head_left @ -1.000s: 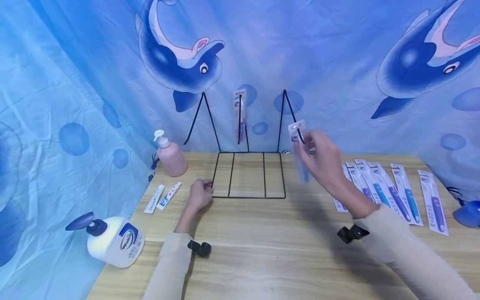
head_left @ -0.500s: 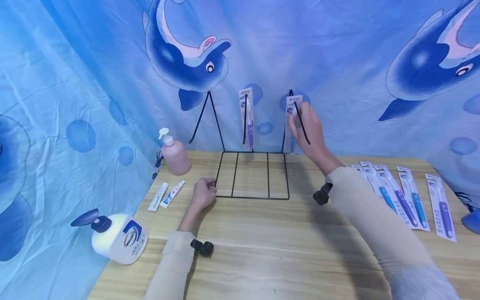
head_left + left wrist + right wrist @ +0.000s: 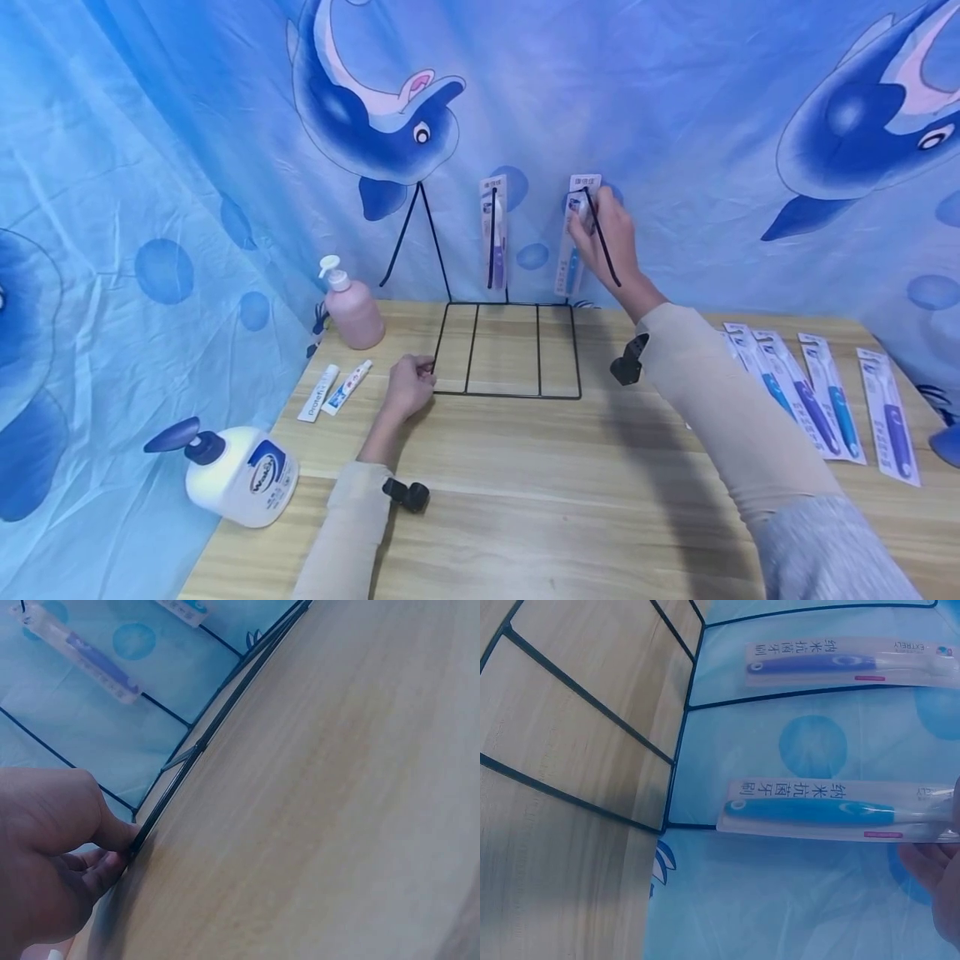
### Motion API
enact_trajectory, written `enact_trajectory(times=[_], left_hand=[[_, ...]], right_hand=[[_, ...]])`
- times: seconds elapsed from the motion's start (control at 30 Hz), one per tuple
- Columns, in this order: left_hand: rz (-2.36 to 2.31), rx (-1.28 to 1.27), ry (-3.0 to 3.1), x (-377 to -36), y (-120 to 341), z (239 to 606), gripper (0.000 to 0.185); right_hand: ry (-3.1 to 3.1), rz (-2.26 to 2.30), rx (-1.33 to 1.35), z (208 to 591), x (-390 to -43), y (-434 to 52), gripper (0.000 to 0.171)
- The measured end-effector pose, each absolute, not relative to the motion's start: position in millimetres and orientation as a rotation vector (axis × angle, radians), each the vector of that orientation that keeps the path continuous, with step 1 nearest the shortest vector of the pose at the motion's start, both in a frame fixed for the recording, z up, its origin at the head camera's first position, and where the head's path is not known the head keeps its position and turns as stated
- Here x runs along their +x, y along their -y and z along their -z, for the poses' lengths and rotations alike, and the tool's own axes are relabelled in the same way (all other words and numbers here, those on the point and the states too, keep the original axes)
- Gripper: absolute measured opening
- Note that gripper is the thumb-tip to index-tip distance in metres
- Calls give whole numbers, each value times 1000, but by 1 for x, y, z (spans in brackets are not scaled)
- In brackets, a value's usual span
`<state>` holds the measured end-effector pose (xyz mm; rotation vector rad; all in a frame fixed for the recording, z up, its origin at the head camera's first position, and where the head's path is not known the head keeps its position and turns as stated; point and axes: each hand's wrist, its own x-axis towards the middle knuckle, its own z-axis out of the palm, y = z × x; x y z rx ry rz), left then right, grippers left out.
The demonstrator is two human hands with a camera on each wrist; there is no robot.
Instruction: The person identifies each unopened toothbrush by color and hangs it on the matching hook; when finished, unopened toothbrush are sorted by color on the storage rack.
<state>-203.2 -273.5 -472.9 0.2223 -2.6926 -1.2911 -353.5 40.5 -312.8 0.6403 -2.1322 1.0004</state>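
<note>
A black wire rack [image 3: 522, 397] stands at the back of the table, with three hooked prongs. My left hand [image 3: 409, 386] pinches the front left corner of its base; the left wrist view shows thumb and fingers [image 3: 112, 862] on the wire. At the right prong, my right hand [image 3: 609, 236] grips a packaged blue toothbrush [image 3: 810, 812] near the top of its pack. The prong passes through the pack's top, and the pack hangs close to the curtain. A packaged purple toothbrush [image 3: 498, 258] hangs on the middle prong. The left prong [image 3: 400, 237] carries nothing.
More packaged toothbrushes [image 3: 828, 392] lie on the table at right. On the left stand a pink pump bottle [image 3: 356, 316] and a white pump bottle [image 3: 243, 479], with two toothpaste tubes [image 3: 347, 387] between them. A blue dolphin curtain [image 3: 675, 100] closes off the back.
My right hand has carried the blue toothbrush back and up along the right prong, from its front end to its rear. The left hand keeps its hold on the rack.
</note>
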Motion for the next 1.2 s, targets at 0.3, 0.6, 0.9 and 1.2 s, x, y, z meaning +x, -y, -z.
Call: enact_trajectory(times=[0.3,0.6,0.9,1.2], left_hand=[[1297,256,2703,-202,276,471,41],[1297,254,2713,-201,281,466,41],[1281,255,2698,-202,286,468,40],[1361,245,2678,-205,274,474,41]], right_hand=[[2262,-1011,570,308,-345,-43,31],[2723,-764,312,311,-342,-104,54],[3040,-727,147,361,-339,-171,69],[3145,-559,64,420,-333,-201,47]])
